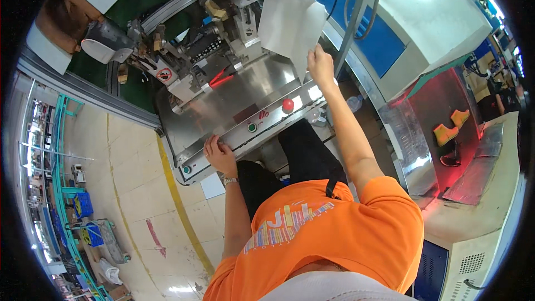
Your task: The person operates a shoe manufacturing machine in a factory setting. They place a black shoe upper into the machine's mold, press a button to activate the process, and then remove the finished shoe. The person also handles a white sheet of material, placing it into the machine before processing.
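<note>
My left hand [220, 155] rests on the front ledge of a metal machine bench [192, 128], its fingers loosely bent and slightly apart, holding nothing I can see. A green push button [252, 127] lies to its right and another green button [186, 169] to its left. My right hand [321, 68] is at the bench's far right, fingers curled in, against the lower right edge of a white sheet [290, 19]. Whether its fingers grip the sheet's edge is hidden. Between the hands sits a red knob [287, 106] on the front panel.
Two machine heads with clamps [245, 28] stand at the back of the bench, with red-handled pliers [220, 79] near them. On the right, a red-lit machine [446, 100] holds orange shoe-shaped pieces [450, 128]. Blue crates [83, 205] sit on a rack at left.
</note>
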`<action>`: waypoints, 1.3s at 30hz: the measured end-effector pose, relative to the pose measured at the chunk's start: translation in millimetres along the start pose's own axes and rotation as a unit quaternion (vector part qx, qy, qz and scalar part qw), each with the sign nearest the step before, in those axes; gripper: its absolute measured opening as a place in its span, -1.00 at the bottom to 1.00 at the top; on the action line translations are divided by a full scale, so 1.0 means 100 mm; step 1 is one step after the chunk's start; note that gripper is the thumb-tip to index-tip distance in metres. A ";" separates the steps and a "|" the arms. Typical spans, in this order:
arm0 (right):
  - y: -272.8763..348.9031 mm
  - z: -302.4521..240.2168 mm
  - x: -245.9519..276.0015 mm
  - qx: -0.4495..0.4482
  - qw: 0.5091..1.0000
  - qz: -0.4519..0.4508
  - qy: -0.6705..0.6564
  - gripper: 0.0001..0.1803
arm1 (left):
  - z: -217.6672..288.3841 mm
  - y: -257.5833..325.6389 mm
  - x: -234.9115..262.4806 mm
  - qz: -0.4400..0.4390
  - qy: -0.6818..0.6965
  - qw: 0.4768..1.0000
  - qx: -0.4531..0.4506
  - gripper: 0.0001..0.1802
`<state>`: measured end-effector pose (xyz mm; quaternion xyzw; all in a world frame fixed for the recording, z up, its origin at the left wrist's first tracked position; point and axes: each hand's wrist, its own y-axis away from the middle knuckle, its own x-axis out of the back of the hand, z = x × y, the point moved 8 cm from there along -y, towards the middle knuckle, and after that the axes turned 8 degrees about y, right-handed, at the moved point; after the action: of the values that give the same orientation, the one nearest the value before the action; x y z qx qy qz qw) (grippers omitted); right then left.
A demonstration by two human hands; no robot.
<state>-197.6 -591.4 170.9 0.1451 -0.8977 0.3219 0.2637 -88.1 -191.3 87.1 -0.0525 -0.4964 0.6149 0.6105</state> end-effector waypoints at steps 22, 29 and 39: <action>-0.06 0.14 -0.26 -0.031 0.998 -0.038 -0.051 -0.78 | -0.01 0.00 0.01 -0.006 -0.005 1.000 0.013 -0.68; 0.02 -0.01 -0.06 -0.003 1.000 -0.010 0.027 -0.76 | -0.03 0.02 0.03 0.006 -0.015 1.000 0.013 -0.68; -0.08 0.51 -0.34 -0.110 0.979 -0.108 -0.131 -0.65 | -0.02 0.01 0.02 -0.006 -0.008 1.000 0.018 -0.65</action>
<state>-185.7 -627.6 121.8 0.2524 -0.9333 0.1694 0.1915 -88.1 -188.2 87.2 -0.0336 -0.4903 0.6207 0.6109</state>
